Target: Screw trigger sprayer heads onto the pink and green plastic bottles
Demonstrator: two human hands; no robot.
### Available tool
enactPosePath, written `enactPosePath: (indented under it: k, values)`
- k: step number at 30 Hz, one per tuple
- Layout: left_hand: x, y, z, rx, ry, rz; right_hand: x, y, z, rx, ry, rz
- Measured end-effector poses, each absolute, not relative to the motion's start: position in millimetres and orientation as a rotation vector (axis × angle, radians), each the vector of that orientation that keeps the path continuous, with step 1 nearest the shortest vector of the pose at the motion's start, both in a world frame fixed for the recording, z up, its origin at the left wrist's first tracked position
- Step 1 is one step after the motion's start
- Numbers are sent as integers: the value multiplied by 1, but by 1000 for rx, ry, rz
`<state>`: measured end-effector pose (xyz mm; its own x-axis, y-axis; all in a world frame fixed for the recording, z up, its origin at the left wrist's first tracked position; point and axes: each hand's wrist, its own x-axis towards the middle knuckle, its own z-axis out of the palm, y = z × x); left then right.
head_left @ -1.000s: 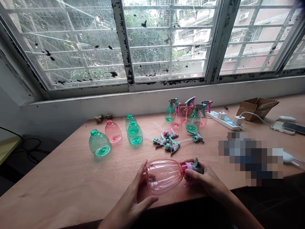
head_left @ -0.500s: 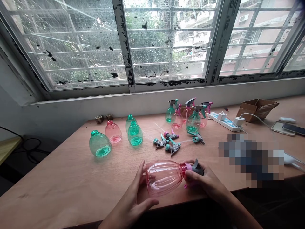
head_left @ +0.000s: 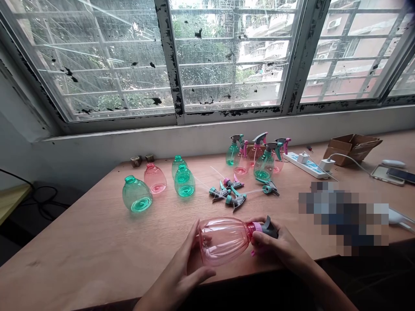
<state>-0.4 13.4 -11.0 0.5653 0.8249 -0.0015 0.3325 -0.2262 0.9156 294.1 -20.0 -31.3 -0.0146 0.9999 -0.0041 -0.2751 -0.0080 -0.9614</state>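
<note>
A clear pink spray bottle (head_left: 223,239) lies on its side near the front edge of the wooden table (head_left: 81,242). My left hand (head_left: 181,270) cups the bottle's base end, fingers wrapped round it. My right hand (head_left: 279,248) is closed round the pink collar and grey trigger head (head_left: 268,227) at the bottle's neck. Beyond the bottle lie several loose trigger heads (head_left: 231,194) with thin tubes.
Uncapped green bottles (head_left: 136,196) (head_left: 184,181) and a pink one (head_left: 154,178) lie at the left. Several finished spray bottles (head_left: 259,157) stand near the wall. A power strip (head_left: 308,164), cardboard box (head_left: 352,147) and phones (head_left: 391,172) are at the right, beside a blurred patch.
Almost nothing has moved; both hands stay on the pink bottle, and the view has drifted slightly.
</note>
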Motion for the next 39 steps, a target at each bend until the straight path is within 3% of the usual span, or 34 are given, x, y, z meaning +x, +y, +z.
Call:
enactPosePath:
  k: [39]
  values:
    - [-2, 14, -15, 1891, 969, 615, 295, -19, -33, -999, -1015, 1351]
